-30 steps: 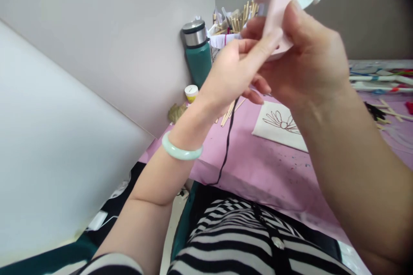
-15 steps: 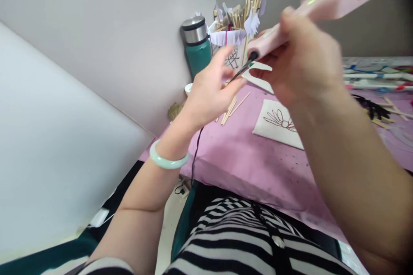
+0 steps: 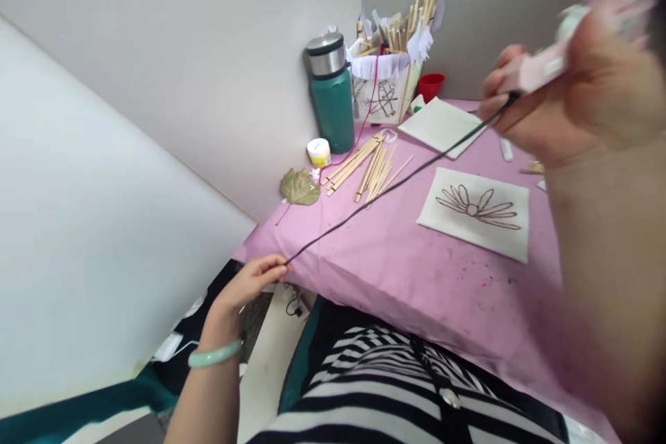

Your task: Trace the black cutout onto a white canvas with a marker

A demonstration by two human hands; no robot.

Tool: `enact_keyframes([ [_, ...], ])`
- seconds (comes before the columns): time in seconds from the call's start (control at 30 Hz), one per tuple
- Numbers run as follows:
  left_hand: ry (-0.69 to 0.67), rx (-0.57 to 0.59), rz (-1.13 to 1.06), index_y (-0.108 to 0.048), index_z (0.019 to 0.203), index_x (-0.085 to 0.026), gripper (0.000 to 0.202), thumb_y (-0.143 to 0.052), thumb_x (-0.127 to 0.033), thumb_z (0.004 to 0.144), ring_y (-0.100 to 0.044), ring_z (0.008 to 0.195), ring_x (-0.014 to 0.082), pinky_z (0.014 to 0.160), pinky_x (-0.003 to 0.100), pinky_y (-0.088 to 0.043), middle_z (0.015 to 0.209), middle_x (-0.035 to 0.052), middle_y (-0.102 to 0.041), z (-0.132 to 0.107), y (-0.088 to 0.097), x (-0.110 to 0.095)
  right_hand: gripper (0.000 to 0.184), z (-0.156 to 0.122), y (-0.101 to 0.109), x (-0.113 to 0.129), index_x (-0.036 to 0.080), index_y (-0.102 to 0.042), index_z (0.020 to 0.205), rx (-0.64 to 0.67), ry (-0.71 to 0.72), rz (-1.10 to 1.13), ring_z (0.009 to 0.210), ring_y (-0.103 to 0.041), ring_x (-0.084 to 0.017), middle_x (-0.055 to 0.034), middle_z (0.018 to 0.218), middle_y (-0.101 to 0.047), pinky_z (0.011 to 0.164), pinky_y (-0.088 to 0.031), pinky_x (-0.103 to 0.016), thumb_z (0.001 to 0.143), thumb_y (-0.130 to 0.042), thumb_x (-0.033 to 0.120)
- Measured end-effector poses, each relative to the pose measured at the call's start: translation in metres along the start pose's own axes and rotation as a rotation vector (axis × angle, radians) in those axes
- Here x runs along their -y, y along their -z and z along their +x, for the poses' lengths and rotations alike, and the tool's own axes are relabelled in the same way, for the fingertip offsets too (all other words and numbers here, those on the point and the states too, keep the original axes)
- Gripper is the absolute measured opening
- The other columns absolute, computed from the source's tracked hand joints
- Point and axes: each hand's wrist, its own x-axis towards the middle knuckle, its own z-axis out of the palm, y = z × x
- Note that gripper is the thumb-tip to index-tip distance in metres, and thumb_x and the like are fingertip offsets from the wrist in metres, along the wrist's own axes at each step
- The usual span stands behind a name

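Observation:
Raised at the upper right, my right hand [image 3: 598, 90] is wrapped around a pink handheld device [image 3: 541, 71]; its far end is blurred and partly out of frame. A thin black cord [image 3: 374, 202] leaves the bottom of its handle and runs taut, slanting down over the table. My left hand [image 3: 260, 277], with a pale green bangle on the wrist, pinches this cord near the table's front corner. Beneath the cord's right side lies a white canvas panel [image 3: 483, 239] with a brown flower drawing.
Wooden sticks [image 3: 364, 163] and a dry leaf [image 3: 300, 187] lie on the pink tablecloth [image 3: 374, 270]. Behind are a small white jar [image 3: 318, 151], a green bottle [image 3: 334, 107], a decorated box [image 3: 382, 97] of sticks, a red cup [image 3: 431, 85] and a blank white panel [image 3: 442, 126].
My left hand has slid down and left along the cord, away from the handle. My right hand has moved right with the pink device, and the cord is stretched between them.

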Motion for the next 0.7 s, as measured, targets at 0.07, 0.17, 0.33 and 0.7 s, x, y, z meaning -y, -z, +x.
enact_keyframes([
  [0.07,0.043,0.007,-0.033,-0.066,0.078,-0.016,0.026,-0.064,-0.042,0.078,-0.051,0.070,0.0149,0.068,0.025,-0.039,0.074,0.0034,-0.061,-0.011,-0.002,0.017,0.048,-0.003,-0.010,-0.005,0.027,-0.065,0.077,0.061,-0.180,0.227,0.067,-0.059,-0.003,0.0048,0.081,-0.066,0.057,-0.041,-0.022,0.099,-0.024,0.041],
  [0.17,0.057,0.063,-0.057,-0.066,0.080,-0.016,0.026,-0.064,-0.042,0.078,-0.052,0.076,0.0162,0.072,0.026,-0.039,0.079,0.0041,-0.061,-0.025,-0.009,0.029,0.052,0.000,-0.020,-0.012,0.026,-0.064,0.075,0.009,-0.231,0.342,0.059,-0.055,-0.001,0.0062,0.070,-0.063,0.050,-0.035,-0.020,0.099,-0.021,0.041],
  [0.33,0.014,0.211,-0.052,-0.066,0.077,-0.016,0.024,-0.067,-0.041,0.076,-0.052,0.072,0.0146,0.063,0.023,-0.040,0.082,0.0043,-0.060,-0.031,-0.028,0.036,0.067,0.016,-0.012,-0.015,0.016,-0.060,0.067,0.019,-0.200,0.288,0.049,-0.045,0.002,0.0040,0.068,-0.061,0.042,-0.023,-0.020,0.097,-0.006,0.041],
  [0.7,0.046,-0.585,-0.214,-0.069,0.098,-0.016,0.045,-0.073,-0.046,0.065,-0.035,0.049,0.0086,0.046,0.022,-0.024,0.061,-0.0017,-0.055,-0.016,-0.035,0.055,0.043,-0.002,0.014,-0.025,0.017,-0.061,0.072,0.053,-0.251,0.172,0.057,-0.046,-0.008,-0.0062,0.075,-0.050,0.044,-0.017,-0.030,0.088,-0.045,0.053],
])
